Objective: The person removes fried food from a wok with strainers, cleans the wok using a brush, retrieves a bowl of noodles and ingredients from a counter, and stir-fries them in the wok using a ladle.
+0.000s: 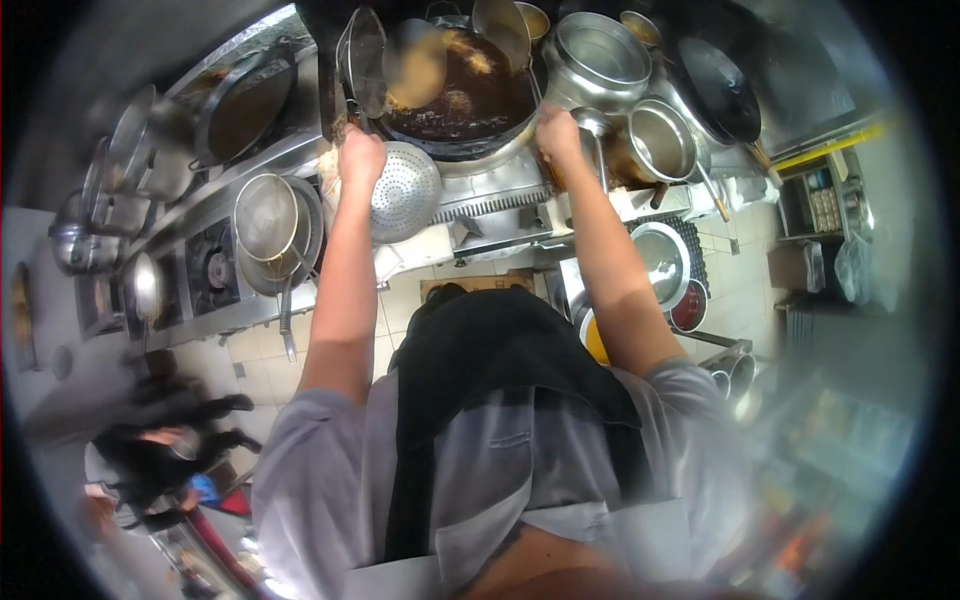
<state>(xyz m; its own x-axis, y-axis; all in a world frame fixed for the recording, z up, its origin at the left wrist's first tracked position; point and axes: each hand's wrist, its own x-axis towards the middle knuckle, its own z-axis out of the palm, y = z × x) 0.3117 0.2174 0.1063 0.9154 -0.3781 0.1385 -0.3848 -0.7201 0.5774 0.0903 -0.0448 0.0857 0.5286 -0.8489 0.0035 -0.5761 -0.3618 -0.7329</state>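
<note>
A large wok (460, 120) of dark, bubbling oil sits at the top centre, with pale food (468, 55) in it. At its left edge, my left hand (361, 155) is closed around the handle of a wire strainer (368, 62), which is tilted up beside the wok. My right hand (558, 132) is closed in a fist at the wok's right edge; what it grips is hidden. A round metal utensil (502, 32) rises over the wok's far right side. A blurred tan round shape (416, 65) hangs above the oil. Below my left hand lies a perforated ladle (405, 192).
Metal pots (602, 55) and a smaller pan (662, 140) stand right of the wok. Another strainer (266, 217) rests on the left stove near a burner (217, 265). Bowls (660, 262) stand at lower right. Another person (165, 450) is at lower left.
</note>
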